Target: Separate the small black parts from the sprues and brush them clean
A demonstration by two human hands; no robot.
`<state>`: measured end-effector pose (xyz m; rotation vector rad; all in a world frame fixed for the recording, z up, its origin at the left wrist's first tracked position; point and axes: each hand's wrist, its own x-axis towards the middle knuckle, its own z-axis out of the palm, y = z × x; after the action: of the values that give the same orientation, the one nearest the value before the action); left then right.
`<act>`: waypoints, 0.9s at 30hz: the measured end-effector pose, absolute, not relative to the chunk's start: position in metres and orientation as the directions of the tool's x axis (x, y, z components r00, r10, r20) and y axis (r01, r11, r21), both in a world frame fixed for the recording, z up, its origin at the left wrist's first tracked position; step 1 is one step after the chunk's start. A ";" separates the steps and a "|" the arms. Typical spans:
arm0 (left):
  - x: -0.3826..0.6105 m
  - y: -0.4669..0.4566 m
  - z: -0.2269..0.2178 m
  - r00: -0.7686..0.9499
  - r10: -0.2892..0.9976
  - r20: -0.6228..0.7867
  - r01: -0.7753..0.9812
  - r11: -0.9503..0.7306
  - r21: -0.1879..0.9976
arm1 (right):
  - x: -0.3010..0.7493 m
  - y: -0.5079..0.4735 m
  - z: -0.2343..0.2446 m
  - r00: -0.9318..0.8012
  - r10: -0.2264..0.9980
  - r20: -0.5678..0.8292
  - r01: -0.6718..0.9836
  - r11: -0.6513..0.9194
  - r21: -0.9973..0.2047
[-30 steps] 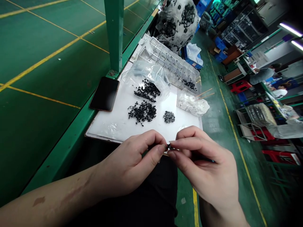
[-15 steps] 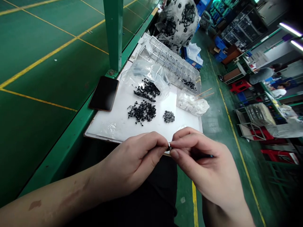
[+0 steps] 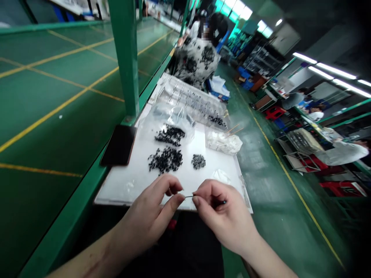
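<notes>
While the left hand (image 3: 156, 210) and the right hand (image 3: 224, 222) meet just past the near edge of the white board (image 3: 136, 181), each pinches one end of a single thin pin (image 3: 189, 196) between thumb and forefinger, so the pin lies level between the two fingertips, above the person's lap. One dark slim thing (image 3: 222, 202) shows under the curled fingers of the right hand (what it is cannot be told).

Three heaps of small parts lie on the board. One black heap (image 3: 169, 135) sits in the mouth of a clear bag (image 3: 162, 116). One loose black heap (image 3: 165, 160) lies nearer the hands. One smaller greyish heap (image 3: 198, 161) lies to its right. A fourth black cluster (image 3: 217, 120) rests in the long clear compartment tray (image 3: 185, 96) further off. One small clear box (image 3: 223, 142) holds pale stuff, with two wooden sticks (image 3: 235, 129) poking from behind it. One dark phone (image 3: 118, 146) lies flat at the board's left edge.

The board rests on a green worktop (image 3: 58, 100) lined in yellow, with one green post (image 3: 126, 58) rising from it. Beyond the tray stands a person in a flowered garment (image 3: 197, 58). To the right are a green floor (image 3: 261, 166) with a yellow stripe, red stools (image 3: 274, 112) and strip lights (image 3: 304, 58) (other workers sit far off).
</notes>
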<state>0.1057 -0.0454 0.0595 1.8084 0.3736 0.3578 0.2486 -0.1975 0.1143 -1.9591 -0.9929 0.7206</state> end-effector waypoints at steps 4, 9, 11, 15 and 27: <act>0.112 -0.037 0.049 0.840 0.534 -0.093 0.194 -0.135 0.972 | 0.283 -0.185 0.103 0.586 0.751 -0.303 0.181 -0.486 -0.855; 0.119 -0.027 0.039 0.782 0.618 -0.081 0.219 -0.151 0.964 | 0.388 -0.145 0.117 0.796 0.601 -0.076 0.217 -0.400 -0.891; 0.121 -0.023 0.031 0.777 0.628 -0.052 0.229 -0.205 0.952 | 0.428 -0.131 0.128 0.846 0.533 -0.002 0.237 -0.380 -0.894; 0.127 -0.006 0.003 0.806 0.589 0.061 0.244 -0.425 0.872 | 0.465 -0.127 0.135 0.888 0.460 0.019 0.239 -0.424 -0.873; 0.152 0.024 -0.023 0.892 0.426 0.153 0.254 -0.751 0.610 | 0.342 -0.276 0.118 0.893 0.451 0.016 0.259 -0.483 -0.836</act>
<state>0.1522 0.0237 -0.0233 2.4527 0.4874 0.3782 0.3418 -0.2764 0.1179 -2.1010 -0.5099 0.2536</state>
